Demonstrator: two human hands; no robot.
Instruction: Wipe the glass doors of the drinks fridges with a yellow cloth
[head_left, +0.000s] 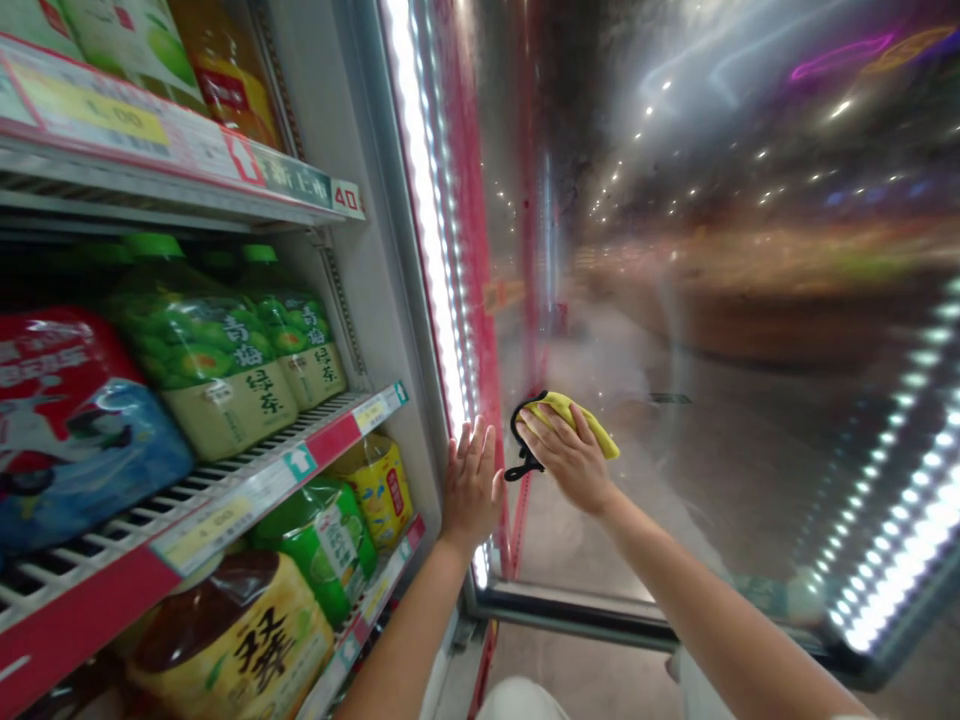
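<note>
Under my right hand (574, 462) is a yellow cloth (596, 430) with a black edge and a small black loop, pressed against the glass door (720, 480). The fingers curl over the cloth. My left hand (472, 485) rests with fingers stretched at the hinge side of the door, beside the bright light strip (427, 230). It holds nothing. The glass looks hazy, with a curved smear to the right of the cloth. Lights and a blurred shop interior show in or through it.
To the left, cooler shelves hold green tea bottles (217, 350), a red and blue pack (82, 420) and a brown-topped bottle (232, 640). Price-tag rails (225, 520) run along the shelf edges. A dark door frame (577, 612) crosses below my hands.
</note>
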